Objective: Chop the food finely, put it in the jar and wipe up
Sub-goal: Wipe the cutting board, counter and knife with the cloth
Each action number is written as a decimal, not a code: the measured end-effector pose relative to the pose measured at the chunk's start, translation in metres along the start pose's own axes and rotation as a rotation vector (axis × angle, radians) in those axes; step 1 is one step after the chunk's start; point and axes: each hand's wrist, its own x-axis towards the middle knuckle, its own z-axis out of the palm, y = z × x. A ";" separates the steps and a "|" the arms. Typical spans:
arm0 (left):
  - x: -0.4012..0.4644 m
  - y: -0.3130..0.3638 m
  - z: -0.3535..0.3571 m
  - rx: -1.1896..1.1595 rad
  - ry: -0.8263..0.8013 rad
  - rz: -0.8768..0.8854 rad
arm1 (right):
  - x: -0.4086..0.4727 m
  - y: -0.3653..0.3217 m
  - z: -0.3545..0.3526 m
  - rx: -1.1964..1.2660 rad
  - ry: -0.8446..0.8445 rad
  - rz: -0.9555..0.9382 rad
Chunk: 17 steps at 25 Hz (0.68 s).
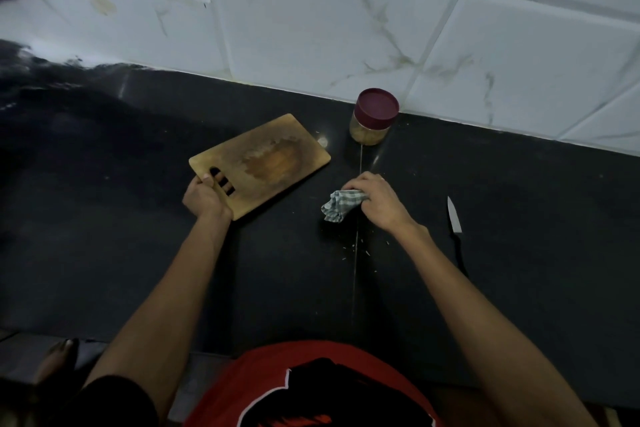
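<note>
1. Nearest the camera is the person's red shirt [311,388] with a dark print, at the bottom edge of the view; both bare forearms reach forward from it over the dark table [104,253].
2. The left hand [204,196] grips the near corner of the wooden chopping board [263,163] at its handle slot, the thumb on top and fingers showing through the slot from beneath.
3. The board lies at an angle on the table, left of centre, with a damp, darker patch and a few pale food bits in the middle of its surface.
4. The right hand [375,199] is closed around a bunched checked cloth [341,205], whose loose end sticks out to the left and touches the table.
5. Small pale food scraps [356,248] are scattered on the table just nearer the camera than the cloth.
6. The jar [373,121] stands upright at the back of the table, close to the white tiled wall [346,28], its maroon lid on and pale chopped food visible through its clear side.
7. A knife [455,229] with a dark handle lies flat on the table to the right of the right hand, apart from it, blade pointing away from the person.
</note>
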 end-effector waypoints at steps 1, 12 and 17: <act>0.003 -0.001 0.005 0.010 0.011 0.001 | 0.001 0.000 0.001 0.009 -0.002 0.004; 0.027 0.014 0.026 0.464 0.053 0.226 | 0.027 0.007 -0.001 0.055 0.115 0.066; 0.024 0.002 0.028 0.650 -0.019 0.330 | 0.084 0.004 -0.003 -0.143 0.153 0.124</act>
